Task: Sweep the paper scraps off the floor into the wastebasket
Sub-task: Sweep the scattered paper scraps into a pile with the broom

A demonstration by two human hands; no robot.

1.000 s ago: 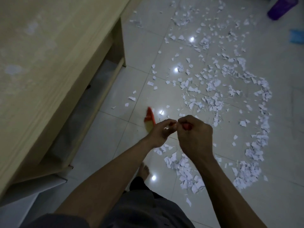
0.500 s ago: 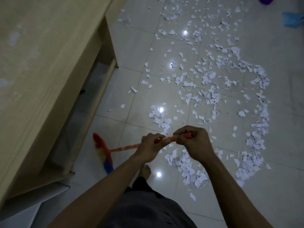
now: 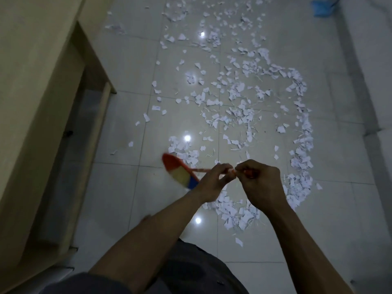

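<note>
White paper scraps (image 3: 237, 107) lie scattered over the tiled floor (image 3: 131, 198), with thicker heaps along the right side and just below my hands. I hold a broom by its thin orange handle. My left hand (image 3: 212, 183) grips the handle lower down and my right hand (image 3: 261, 183) grips its upper end. The broom head (image 3: 180, 174), with red, yellow and blue bristles, is blurred and sits on the floor left of my hands, next to a small scrap pile (image 3: 184, 151). No wastebasket shows in this frame.
A light wooden desk (image 3: 36, 92) fills the left side, with a dark gap and a low shelf beneath it. A blue object (image 3: 321, 7) lies at the top right edge of the floor. My dark trousers (image 3: 191, 270) show at the bottom.
The broom head has swung from the lower left near the desk to the right, up against the small scrap pile. Both hands kept their grip. The view tilted forward slightly.
</note>
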